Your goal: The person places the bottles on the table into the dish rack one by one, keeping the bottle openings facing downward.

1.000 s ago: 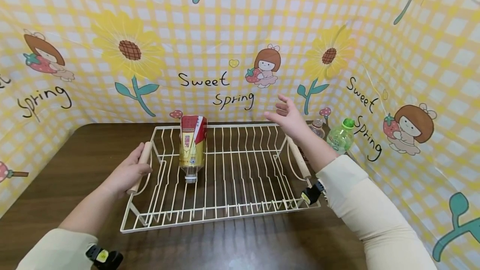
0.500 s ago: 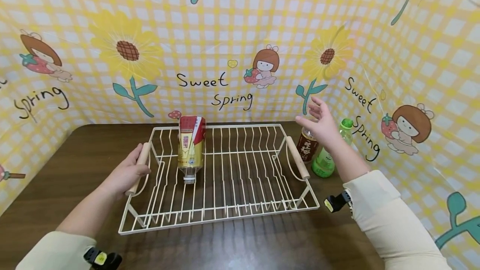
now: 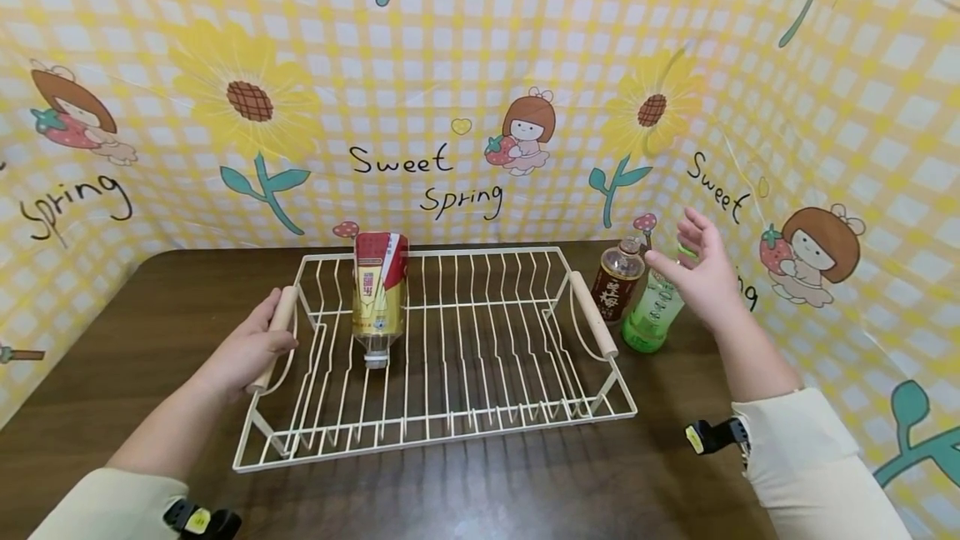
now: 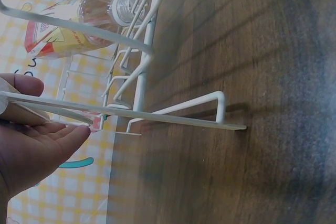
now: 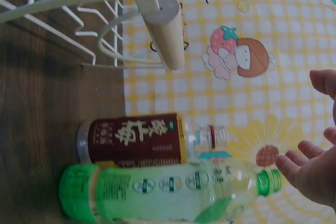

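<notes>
My left hand (image 3: 243,350) grips the wooden handle (image 3: 282,315) on the left end of a cream wire dish rack (image 3: 435,417). Within the rack, a bottle with a red and yellow label (image 3: 380,286) stands upside down, capped neck low. My right hand (image 3: 705,277), its fingers loosely spread, is up by the top of a green bottle (image 3: 649,325) and partly hides it in the head view. In the right wrist view, the fingertips are close to the neck of the green bottle (image 5: 157,191); whether they touch cannot be told.
Beside the green bottle stands a clear bottle with a dark brown label (image 3: 617,286), right of the rack's right wooden handle (image 3: 594,315). All stand on a dark wooden table (image 3: 510,490). A yellow checked cloth (image 3: 465,48) hangs behind and on both sides.
My right hand has moved right, from above the rack's right handle to the green bottle, uncovering the brown-labelled one. My left hand has kept its grip on the handle.
</notes>
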`<state>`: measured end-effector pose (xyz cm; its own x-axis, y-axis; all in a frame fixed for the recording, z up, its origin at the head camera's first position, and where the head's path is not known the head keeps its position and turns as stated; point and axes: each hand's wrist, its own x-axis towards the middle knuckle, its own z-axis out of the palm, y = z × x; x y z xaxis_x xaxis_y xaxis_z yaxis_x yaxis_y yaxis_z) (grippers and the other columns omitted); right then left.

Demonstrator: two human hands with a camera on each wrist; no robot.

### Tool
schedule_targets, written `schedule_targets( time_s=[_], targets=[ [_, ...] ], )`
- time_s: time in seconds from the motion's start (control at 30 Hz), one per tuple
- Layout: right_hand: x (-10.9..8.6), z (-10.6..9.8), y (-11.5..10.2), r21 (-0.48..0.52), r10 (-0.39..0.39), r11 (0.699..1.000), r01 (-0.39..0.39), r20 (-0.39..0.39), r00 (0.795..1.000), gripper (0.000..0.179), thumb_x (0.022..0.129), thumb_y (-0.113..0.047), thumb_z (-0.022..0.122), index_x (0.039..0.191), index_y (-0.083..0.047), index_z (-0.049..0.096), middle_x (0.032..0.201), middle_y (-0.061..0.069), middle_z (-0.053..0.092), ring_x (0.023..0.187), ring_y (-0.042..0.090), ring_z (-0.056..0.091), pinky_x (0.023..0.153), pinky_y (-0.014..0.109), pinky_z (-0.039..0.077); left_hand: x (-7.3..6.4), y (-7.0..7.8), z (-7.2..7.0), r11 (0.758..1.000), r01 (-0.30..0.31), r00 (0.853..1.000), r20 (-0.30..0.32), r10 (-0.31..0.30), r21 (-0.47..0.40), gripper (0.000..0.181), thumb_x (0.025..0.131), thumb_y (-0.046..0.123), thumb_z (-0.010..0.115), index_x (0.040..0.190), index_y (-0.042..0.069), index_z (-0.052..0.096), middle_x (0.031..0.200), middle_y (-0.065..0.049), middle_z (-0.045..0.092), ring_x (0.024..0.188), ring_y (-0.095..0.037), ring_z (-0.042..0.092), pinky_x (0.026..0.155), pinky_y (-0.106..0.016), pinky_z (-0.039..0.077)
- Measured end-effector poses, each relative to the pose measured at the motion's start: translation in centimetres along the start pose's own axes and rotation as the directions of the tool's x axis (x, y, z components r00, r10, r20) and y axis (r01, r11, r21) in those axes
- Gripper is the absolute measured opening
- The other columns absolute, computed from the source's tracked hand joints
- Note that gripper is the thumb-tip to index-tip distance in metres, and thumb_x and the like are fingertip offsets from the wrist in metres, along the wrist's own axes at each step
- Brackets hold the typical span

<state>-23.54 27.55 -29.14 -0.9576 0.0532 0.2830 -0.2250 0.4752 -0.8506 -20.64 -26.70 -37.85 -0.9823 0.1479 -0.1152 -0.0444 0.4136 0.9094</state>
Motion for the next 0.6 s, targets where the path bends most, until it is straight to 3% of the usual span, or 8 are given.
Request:
schedule_targets(
  time_s=[0.3,0.6],
  targets=[
    [-1.1,-1.4,1.5,-0.028,0.024,0.999,-0.028,-0.134,0.991,0.086,0.094,-0.023,0.065,0.158,-0.012,0.009,0.16,0.022,0.02,0.145,0.041,0.023,0.119,0.055,0.022,-0.1,0.0,0.1,1.0,0.0,1.0,0.004,0.0,-0.008,0.09,0.091,0.0,0.046,0.151,-0.001,-0.021,0.157,-0.036,-0.011,0.138,-0.048,0.016,0.078,-0.004,0.03],
    [-0.8,-1.0,6.3,-0.083,0.061,0.994,-0.074,-0.151,0.987,0.091,0.09,-0.021,0.069,0.157,-0.004,0.008,0.16,0.026,0.016,0.145,0.048,0.019,0.117,0.06,0.021,-0.1,0.0,0.0,1.0,0.005,1.0,0.006,-0.005,-0.002,0.091,0.091,0.0,0.046,0.151,0.001,-0.022,0.157,-0.035,-0.012,0.139,-0.048,0.014,0.078,-0.004,0.029]
  ],
)
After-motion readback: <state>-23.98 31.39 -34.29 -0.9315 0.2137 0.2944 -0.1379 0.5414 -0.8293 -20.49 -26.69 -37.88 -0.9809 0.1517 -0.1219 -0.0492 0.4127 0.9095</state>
